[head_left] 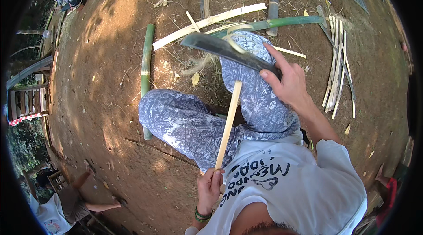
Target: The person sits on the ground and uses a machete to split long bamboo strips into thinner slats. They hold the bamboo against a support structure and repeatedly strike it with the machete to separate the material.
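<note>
My left hand (209,187), close to my shirt, is closed round the lower end of a pale split bamboo strip (229,122). The strip slants up across my lap, its far end by my right thigh. Above my right knee, my right hand (288,81) grips a broad dark machete (224,50). Its blade points to the far left, with my index finger and thumb stretched along its near end; the handle is hidden. A thin curled shaving (235,42) is at the blade, slightly blurred. Blade and strip are apart.
A green bamboo pole (146,67) lies left of my knees, another (291,21) beyond them. A long pale split piece (211,23) lies ahead. Several thin strips (337,67) are bundled at the right. Shavings litter the soil. Another person (66,208) is at the lower left.
</note>
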`<action>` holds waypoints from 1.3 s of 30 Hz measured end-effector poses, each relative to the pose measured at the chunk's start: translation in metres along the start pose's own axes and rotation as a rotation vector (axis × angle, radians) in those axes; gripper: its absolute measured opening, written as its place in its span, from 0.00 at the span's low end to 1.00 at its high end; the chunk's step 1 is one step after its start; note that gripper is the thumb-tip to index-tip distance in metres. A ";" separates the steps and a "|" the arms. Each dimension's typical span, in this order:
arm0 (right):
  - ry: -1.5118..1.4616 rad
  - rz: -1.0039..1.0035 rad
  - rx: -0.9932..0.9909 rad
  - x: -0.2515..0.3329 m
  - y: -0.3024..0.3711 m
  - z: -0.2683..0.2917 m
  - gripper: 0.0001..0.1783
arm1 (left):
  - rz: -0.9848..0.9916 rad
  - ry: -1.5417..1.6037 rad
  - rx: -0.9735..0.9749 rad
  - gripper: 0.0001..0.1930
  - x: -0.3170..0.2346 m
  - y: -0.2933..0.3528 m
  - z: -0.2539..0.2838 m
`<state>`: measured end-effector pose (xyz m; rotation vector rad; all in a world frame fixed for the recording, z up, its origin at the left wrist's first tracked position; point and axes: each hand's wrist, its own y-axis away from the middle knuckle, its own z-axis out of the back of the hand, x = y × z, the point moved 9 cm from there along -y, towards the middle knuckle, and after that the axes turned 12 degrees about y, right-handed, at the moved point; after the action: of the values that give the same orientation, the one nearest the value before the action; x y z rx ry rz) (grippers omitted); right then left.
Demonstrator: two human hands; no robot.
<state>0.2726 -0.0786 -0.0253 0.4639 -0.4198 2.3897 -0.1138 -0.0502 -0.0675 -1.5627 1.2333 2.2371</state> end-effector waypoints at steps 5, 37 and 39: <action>-0.353 -0.158 -0.006 -0.039 0.003 0.001 0.35 | -0.041 0.130 0.018 0.11 -0.002 0.013 0.012; -0.005 0.062 0.202 0.029 -0.008 -0.002 0.48 | -0.237 0.072 0.127 0.15 -0.162 -0.156 -0.101; 0.001 0.114 0.161 0.032 -0.009 0.000 0.48 | -0.255 0.043 0.119 0.14 -0.161 -0.154 -0.099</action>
<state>0.2551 -0.0549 -0.0102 0.5234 -0.2608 2.5457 0.1121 0.0333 -0.0277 -1.6283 1.0859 1.9477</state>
